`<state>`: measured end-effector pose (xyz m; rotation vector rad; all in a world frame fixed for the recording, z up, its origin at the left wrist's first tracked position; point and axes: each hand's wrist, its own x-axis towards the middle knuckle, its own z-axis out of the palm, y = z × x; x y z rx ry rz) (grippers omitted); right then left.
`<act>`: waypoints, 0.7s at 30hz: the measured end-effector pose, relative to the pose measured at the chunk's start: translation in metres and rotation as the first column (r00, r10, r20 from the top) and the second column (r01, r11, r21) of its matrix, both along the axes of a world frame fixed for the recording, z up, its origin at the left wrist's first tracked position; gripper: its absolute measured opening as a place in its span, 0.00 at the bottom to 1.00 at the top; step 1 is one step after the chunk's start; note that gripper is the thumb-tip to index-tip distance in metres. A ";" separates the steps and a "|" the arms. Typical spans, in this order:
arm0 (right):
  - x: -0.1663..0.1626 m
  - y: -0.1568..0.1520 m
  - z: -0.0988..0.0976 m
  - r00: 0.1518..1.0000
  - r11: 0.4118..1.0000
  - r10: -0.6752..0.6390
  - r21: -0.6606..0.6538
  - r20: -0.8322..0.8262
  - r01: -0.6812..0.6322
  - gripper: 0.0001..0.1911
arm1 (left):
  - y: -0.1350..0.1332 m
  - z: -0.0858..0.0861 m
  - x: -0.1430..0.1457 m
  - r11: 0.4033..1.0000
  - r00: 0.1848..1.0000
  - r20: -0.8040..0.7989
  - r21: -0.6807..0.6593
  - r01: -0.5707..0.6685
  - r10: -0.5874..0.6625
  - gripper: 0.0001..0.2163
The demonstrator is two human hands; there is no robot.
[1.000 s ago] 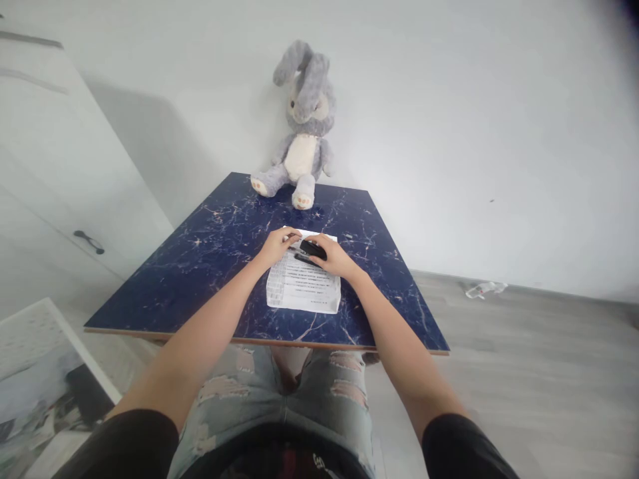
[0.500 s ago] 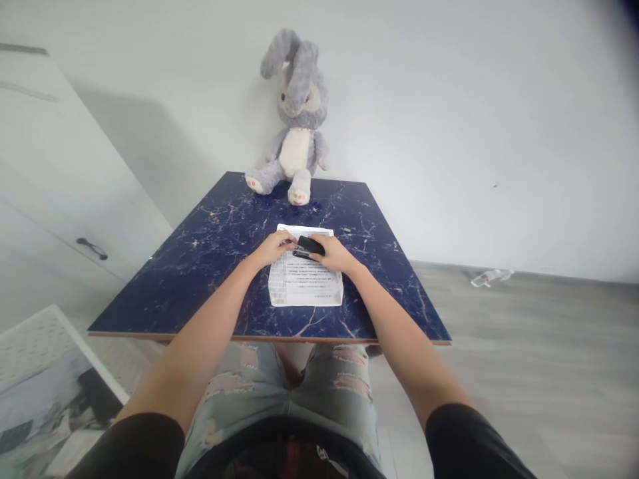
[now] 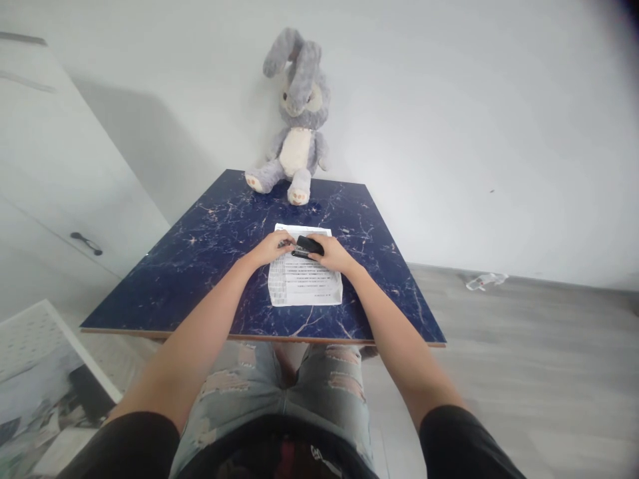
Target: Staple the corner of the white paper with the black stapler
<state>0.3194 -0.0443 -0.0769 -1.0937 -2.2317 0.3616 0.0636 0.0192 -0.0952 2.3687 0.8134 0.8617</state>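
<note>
A black stapler (image 3: 310, 245) is held in my right hand (image 3: 329, 253), above the upper part of a printed sheet of paper (image 3: 309, 286). Its two arms are spread apart at the end facing left. My left hand (image 3: 274, 247) is closed in a pinch just left of the stapler's open end. Something small and dark seems to be between its fingertips, too small to name. Beneath both hands, the paper lies on a dark blue marble-patterned table (image 3: 200, 279).
A grey plush rabbit (image 3: 298, 133) sits at the table's far edge against the white wall. To the left stand a white cabinet (image 3: 60, 186) and a white-rimmed bin or box (image 3: 74, 339) with mixed items. A clear plastic item (image 3: 486, 281) lies on the floor at right.
My left hand's fingertips have shifted slightly beside the stapler's open end. My right hand keeps its hold on the stapler. The whole view has moved a little.
</note>
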 end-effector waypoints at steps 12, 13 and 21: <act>0.002 0.001 -0.002 1.000 1.000 -0.006 -0.004 0.005 0.006 0.26 | -0.003 0.008 -0.002 1.000 1.000 -0.009 -0.016 -0.018 0.018 0.09; 0.002 0.001 -0.002 1.000 1.000 -0.005 -0.002 0.004 0.005 0.27 | -0.004 0.009 -0.003 1.000 1.000 -0.012 -0.006 -0.016 0.016 0.09; 0.002 -0.002 0.004 0.998 0.998 -0.055 -0.044 -0.038 0.053 0.21 | -0.008 0.022 -0.021 0.993 0.999 0.029 -0.113 -0.037 0.040 0.10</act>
